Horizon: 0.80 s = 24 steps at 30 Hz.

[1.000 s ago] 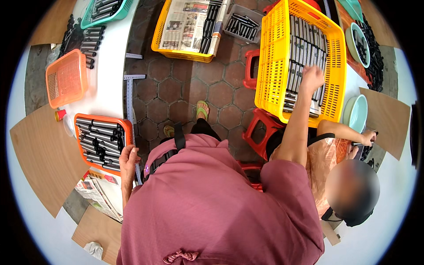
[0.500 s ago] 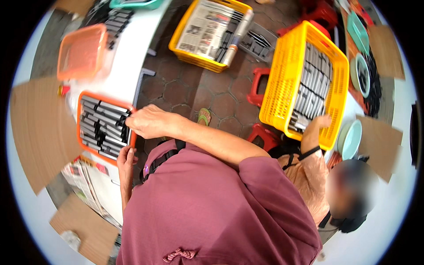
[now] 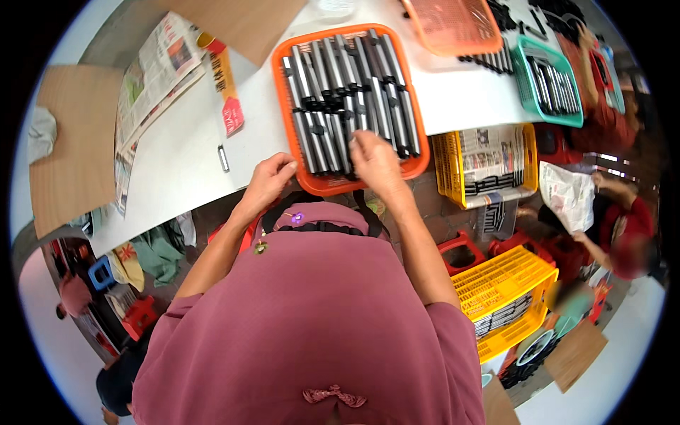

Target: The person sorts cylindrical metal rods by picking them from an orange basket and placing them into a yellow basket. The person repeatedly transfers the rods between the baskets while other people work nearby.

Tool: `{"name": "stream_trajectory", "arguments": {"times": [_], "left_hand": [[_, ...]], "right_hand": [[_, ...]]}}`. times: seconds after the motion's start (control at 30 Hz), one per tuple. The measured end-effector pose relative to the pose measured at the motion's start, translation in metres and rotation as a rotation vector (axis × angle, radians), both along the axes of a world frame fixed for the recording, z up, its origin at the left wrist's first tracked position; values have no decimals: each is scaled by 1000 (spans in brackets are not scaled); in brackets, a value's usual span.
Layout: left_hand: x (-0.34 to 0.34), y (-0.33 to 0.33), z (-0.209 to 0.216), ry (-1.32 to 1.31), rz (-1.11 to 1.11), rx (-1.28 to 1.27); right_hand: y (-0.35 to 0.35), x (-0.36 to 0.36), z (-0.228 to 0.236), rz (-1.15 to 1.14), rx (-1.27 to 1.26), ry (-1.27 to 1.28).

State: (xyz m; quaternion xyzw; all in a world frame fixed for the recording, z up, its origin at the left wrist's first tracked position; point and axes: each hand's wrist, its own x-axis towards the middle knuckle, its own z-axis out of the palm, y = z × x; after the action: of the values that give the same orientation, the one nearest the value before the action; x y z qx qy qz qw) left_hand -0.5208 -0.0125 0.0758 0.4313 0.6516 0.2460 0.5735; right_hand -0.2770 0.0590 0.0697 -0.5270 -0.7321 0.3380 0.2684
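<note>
An orange plastic basket (image 3: 406, 183) stands at the table's near edge, filled with rows of silver tubes (image 3: 383, 115) with black ends. My right hand (image 3: 377, 164) reaches over its near rim, with closed fingertips down among the tubes. Whether a tube is between those fingers is hidden. Beside the basket's near left corner is my left hand (image 3: 268, 181), its fingers curled in toward the thumb, and nothing shows in it. One loose silver tube (image 3: 223, 158) lies on the white table (image 3: 185, 157) to the left.
Newspapers (image 3: 157, 74) and a colourful strip (image 3: 225, 88) lie left. Beyond the basket are an orange tray (image 3: 453, 27), more tubes and a green basket (image 3: 545, 112). Yellow crates (image 3: 504, 273) and red stools (image 3: 460, 253) stand right. A co-worker (image 3: 623, 212) there holds newspaper (image 3: 567, 193).
My view has swung left, so the orange basket now lies in front of me. My right hand has moved from the basket's rim onto the tubes; my left hand has left the rim.
</note>
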Motion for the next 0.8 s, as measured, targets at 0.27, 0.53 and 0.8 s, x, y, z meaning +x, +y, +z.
{"name": "stream_trajectory", "arguments": {"times": [0.27, 0.53, 0.8], "left_hand": [[-35, 37, -14, -125, -96, 35], [-64, 48, -12, -130, -114, 4], [-82, 47, -16, -194, -70, -97]], "right_hand": [[114, -66, -11, -160, 152, -265], [167, -120, -33, -164, -5, -628], [169, -154, -30, -217, -175, -883]]}}
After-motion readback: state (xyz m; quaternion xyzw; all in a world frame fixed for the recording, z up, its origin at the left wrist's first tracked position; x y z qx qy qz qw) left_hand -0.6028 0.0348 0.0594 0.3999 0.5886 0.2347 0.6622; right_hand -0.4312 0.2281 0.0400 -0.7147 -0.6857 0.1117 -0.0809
